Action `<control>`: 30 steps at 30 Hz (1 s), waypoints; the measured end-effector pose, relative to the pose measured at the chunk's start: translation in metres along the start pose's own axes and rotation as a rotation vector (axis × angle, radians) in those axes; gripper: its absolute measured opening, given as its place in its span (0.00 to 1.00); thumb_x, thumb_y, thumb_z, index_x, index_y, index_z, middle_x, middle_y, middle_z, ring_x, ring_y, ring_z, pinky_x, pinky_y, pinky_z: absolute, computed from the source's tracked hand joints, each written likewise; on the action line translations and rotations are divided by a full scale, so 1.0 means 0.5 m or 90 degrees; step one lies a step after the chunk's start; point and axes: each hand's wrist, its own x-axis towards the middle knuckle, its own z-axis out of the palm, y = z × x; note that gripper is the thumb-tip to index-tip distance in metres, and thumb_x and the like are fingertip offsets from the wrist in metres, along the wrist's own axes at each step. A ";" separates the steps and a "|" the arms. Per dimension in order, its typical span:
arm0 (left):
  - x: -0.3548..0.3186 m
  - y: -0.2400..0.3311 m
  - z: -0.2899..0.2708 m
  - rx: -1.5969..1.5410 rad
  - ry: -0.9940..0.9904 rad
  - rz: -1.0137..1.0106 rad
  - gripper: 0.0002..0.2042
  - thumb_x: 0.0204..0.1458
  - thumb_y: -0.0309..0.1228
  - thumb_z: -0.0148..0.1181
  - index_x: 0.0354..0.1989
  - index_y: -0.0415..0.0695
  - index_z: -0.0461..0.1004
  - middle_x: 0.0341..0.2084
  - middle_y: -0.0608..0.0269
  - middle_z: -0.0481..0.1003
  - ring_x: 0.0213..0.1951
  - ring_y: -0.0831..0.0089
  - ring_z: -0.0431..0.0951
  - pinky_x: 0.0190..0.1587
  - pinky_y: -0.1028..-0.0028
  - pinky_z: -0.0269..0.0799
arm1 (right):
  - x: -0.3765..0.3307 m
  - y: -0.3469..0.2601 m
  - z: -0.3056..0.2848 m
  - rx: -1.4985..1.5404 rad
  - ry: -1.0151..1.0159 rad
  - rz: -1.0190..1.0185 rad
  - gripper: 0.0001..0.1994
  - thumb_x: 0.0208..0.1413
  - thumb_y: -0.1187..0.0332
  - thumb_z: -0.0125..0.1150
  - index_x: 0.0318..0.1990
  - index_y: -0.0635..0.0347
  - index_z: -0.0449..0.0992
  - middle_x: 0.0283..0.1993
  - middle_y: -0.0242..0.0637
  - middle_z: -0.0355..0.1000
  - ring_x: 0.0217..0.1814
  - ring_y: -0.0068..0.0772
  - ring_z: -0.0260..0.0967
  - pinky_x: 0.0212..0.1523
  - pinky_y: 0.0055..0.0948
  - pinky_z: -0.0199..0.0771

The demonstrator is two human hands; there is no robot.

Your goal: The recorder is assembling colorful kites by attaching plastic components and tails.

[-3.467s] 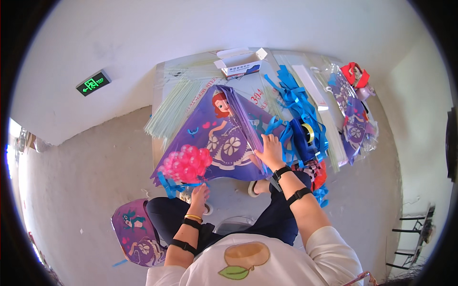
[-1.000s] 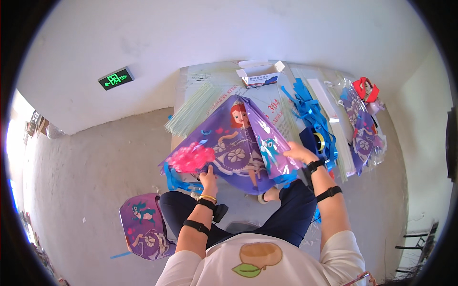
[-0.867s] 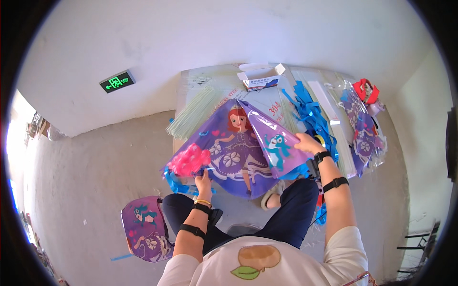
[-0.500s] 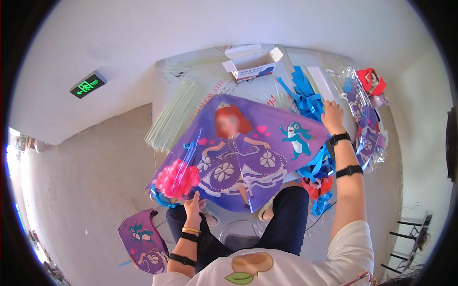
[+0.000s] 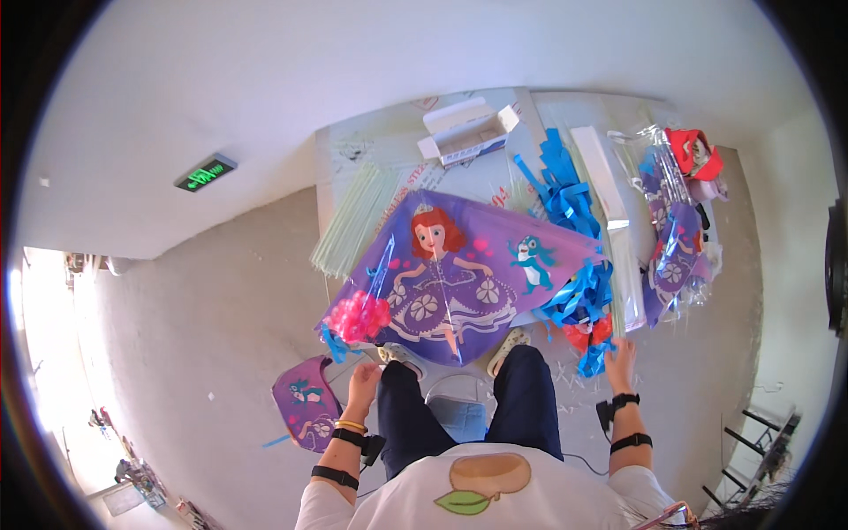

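A purple kite [image 5: 556,252] with a printed cartoon figure and a blue animal lies spread over the table's near edge. At its left corner sits a shiny bunch of pink balloon-like balls [image 5: 358,316]. Below that corner is my left hand [image 5: 362,385], its fingers curled in and nothing visible in them, apart from the kite. My right hand [image 5: 621,364] reaches forward with fingers stretched out, at the near end of a long white box [image 5: 625,274] with clear wrapping. Just left of that hand hang blue ribbons [image 5: 579,296] and a red piece [image 5: 590,334].
Pale thin rods [image 5: 353,225] lie at the table's left, and an open white carton [image 5: 473,137] stands at the back. Wrapped kites [image 5: 676,252] and a red item [image 5: 693,155] are piled at the right. Another purple kite piece [image 5: 305,402] hangs low at the left.
Both hands have let go of the kite. My right hand has come back from the far ribbons to the near end of the white box. The left hand has dropped slightly toward me.
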 end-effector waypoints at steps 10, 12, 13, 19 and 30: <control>-0.159 -0.020 0.001 0.591 -0.096 -0.135 0.18 0.40 0.45 0.61 0.33 0.45 0.80 0.33 0.48 0.78 0.42 0.50 0.77 0.47 0.57 0.72 | -0.415 0.518 -0.009 -0.021 -0.285 0.251 0.06 0.40 0.67 0.60 0.25 0.58 0.78 0.29 0.49 0.75 0.37 0.56 0.74 0.38 0.49 0.74; -0.177 0.044 0.011 0.618 -0.121 -0.074 0.16 0.41 0.44 0.60 0.33 0.46 0.81 0.32 0.48 0.79 0.40 0.49 0.77 0.46 0.57 0.72 | -0.444 0.498 0.005 -0.185 -0.301 0.087 0.07 0.42 0.66 0.57 0.25 0.57 0.80 0.30 0.50 0.76 0.33 0.56 0.74 0.38 0.48 0.75; -0.159 0.087 0.033 0.653 -0.174 -0.057 0.16 0.43 0.44 0.60 0.31 0.45 0.80 0.31 0.48 0.78 0.39 0.49 0.78 0.44 0.58 0.72 | -0.453 0.491 -0.001 -0.112 -0.302 0.163 0.08 0.43 0.66 0.56 0.26 0.57 0.80 0.30 0.49 0.76 0.33 0.53 0.74 0.38 0.45 0.75; -0.058 0.231 0.168 0.512 -0.090 0.185 0.12 0.47 0.41 0.60 0.34 0.47 0.77 0.32 0.56 0.79 0.38 0.60 0.79 0.43 0.64 0.72 | -0.482 0.352 -0.079 0.319 -0.170 0.602 0.11 0.44 0.64 0.56 0.28 0.61 0.80 0.28 0.43 0.77 0.34 0.40 0.75 0.38 0.35 0.74; 0.037 0.265 0.362 0.454 -0.315 0.218 0.11 0.50 0.35 0.60 0.36 0.40 0.76 0.29 0.57 0.78 0.34 0.68 0.78 0.39 0.71 0.72 | -0.520 0.270 -0.163 0.370 -0.137 0.650 0.13 0.47 0.61 0.57 0.34 0.59 0.80 0.30 0.40 0.78 0.36 0.37 0.75 0.41 0.33 0.74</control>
